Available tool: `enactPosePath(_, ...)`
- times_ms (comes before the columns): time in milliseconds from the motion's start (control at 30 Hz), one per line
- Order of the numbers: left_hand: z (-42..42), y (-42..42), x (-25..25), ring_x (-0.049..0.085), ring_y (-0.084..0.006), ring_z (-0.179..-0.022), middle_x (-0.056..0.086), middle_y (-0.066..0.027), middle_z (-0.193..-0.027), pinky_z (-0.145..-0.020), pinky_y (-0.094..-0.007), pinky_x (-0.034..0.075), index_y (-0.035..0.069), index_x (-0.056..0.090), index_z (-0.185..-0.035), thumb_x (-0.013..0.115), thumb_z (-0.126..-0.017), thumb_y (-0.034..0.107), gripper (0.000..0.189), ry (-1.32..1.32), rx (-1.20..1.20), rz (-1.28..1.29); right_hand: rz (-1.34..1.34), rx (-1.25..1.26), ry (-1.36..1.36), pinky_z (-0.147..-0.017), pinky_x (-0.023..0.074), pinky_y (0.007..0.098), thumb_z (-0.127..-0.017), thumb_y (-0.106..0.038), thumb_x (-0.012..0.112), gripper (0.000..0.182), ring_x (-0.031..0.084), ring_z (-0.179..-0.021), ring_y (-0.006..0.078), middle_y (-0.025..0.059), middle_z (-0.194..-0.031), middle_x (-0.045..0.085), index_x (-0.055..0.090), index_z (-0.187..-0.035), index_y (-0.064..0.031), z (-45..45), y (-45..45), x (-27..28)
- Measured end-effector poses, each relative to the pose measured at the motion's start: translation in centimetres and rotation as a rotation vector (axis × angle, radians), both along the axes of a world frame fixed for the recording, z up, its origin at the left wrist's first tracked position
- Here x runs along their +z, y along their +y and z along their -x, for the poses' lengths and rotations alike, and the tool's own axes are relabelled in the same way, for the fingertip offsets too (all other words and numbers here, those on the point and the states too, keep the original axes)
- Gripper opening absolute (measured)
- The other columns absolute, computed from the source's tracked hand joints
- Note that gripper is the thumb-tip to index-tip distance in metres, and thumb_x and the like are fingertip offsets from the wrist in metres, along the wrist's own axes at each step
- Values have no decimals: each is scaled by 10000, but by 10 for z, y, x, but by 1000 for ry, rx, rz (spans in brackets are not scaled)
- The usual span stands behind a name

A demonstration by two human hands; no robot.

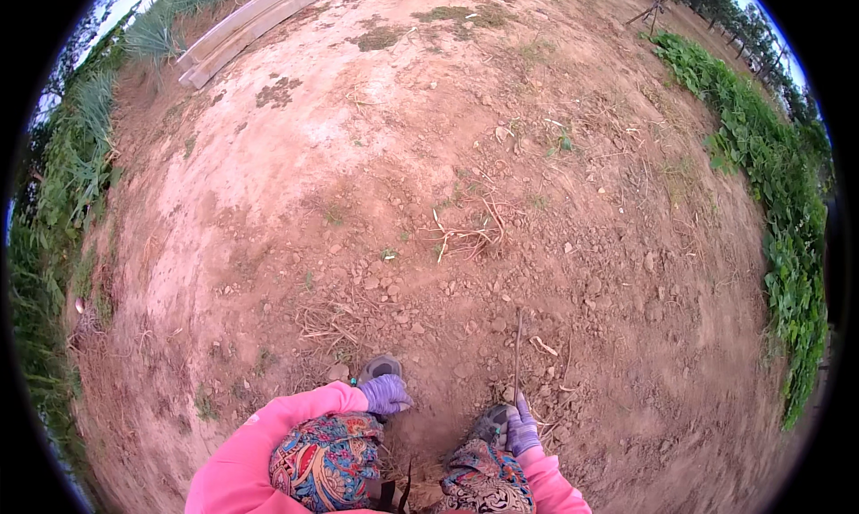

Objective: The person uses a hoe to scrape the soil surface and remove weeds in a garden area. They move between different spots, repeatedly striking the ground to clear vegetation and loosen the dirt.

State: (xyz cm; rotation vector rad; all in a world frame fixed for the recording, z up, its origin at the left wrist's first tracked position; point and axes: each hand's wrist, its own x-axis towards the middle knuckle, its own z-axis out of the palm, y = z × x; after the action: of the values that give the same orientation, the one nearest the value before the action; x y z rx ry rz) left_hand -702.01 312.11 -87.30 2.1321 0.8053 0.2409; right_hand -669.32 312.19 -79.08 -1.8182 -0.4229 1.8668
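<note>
My right hand (522, 428), in a purple-and-white knitted work glove, grips a thin dark stick or rod (518, 353) that points forward over the soil. That hand is beside my right shoe (493, 421). In a matching glove, my left hand (388, 394) hangs in front of my left knee, just behind the toe of my left shoe (381, 368). Its fingers are curled, and whether anything lies inside them is hidden. Before me a tangle of dry stems (473, 235) rests on bare reddish soil (429, 299).
Straw-like dry stalks (332, 323) and small clods lie near my left foot. Long timber beams (251, 27) run along the ground at the upper left, beside onion-like plants (151, 37). Leafy green vines (758, 145) border the right side.
</note>
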Motion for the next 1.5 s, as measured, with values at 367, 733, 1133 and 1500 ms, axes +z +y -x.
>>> enactPosePath(367,-10,6,5,517,-299,-702,561,-130,-724,-627,-384,409,96,628,-846,529,-751,229,191,28,-1,33,-169,-495,-216,-319,391,257,-870,-333,384,429,411,-373,106,-5,-546,427,226,-1269,-351,-53,96,-22)
enactPosePath(733,-3,5,9,504,-295,-642,523,-123,-639,-609,-382,396,96,627,-825,539,-734,212,172,83,-15,16,-192,-471,-186,-269,340,257,-874,-292,392,392,381,-322,114,-6,-497,406,281,-1244,-360,-40,76,-10)
enactPosePath(1133,-2,3,4,509,-299,-718,541,-128,-697,-642,-383,403,94,625,-842,554,-724,220,186,66,-6,26,-13,-214,-13,-281,376,307,-853,-252,451,415,413,-317,136,14,-469,421,330,-1242,-332,17,78,-11)
enactPosePath(1500,-10,6,6,500,-303,-678,520,-116,-648,-618,-396,392,95,624,-815,545,-727,221,173,155,-70,56,-162,-194,-37,-279,347,291,-860,-272,430,438,381,-320,128,3,-493,401,271,-1261,-346,45,122,-77)
